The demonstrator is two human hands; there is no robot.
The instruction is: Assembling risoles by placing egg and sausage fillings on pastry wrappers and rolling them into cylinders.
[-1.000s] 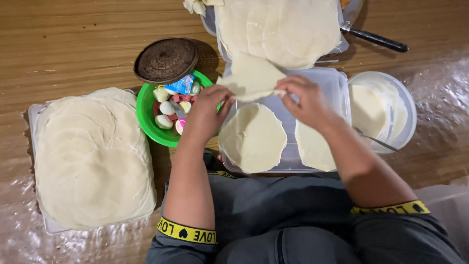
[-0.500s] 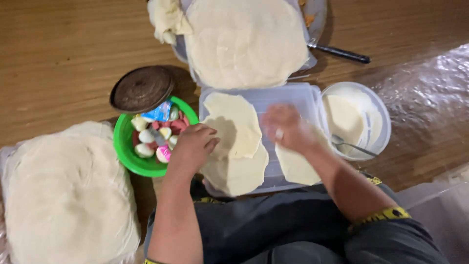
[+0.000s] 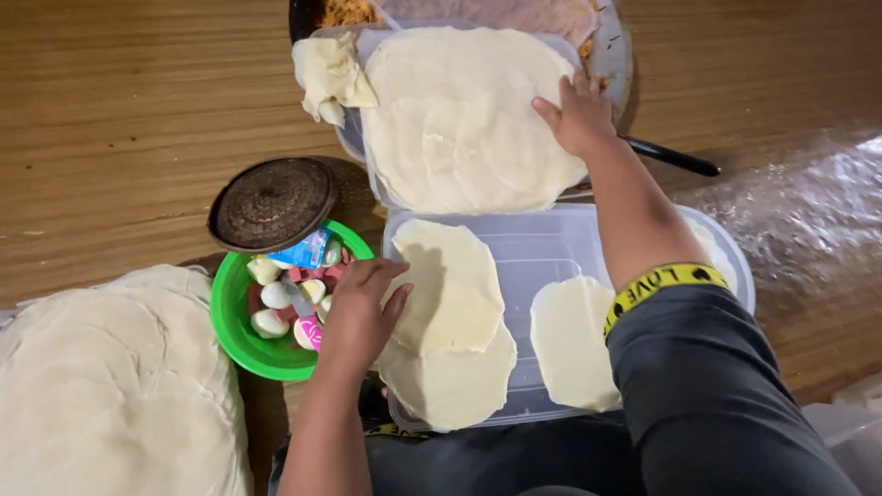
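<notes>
— What has changed since half a second ago?

— The right hand has left the clear plastic tray near the person and reached to the far side. It now lies flat, fingers spread, on the right edge of the far stack of dough rounds; it presses there and grips nothing. The left hand has stayed at the tray's left edge.

— What is the left hand doing?

— It is loosely curled, fingertips touching the left edge of the upper dough round in the tray. I cannot tell whether it pinches the round or only rests on it.

— What do the containers hold?

— The clear tray holds three rounds: the upper one overlapping a second round nearer the person, and a third round alone on the right, beside the right forearm. The green bowl, just left of the left hand, holds halved boiled eggs, pinkish pieces and a small blue packet. A dark round lid overlaps its far rim. At the far edge a pan with a black handle lies partly under the far stack.

— Anything else on the table?

— A big pile of dough sheets at the near left, and a crumpled scrap of dough left of the far stack.
</notes>
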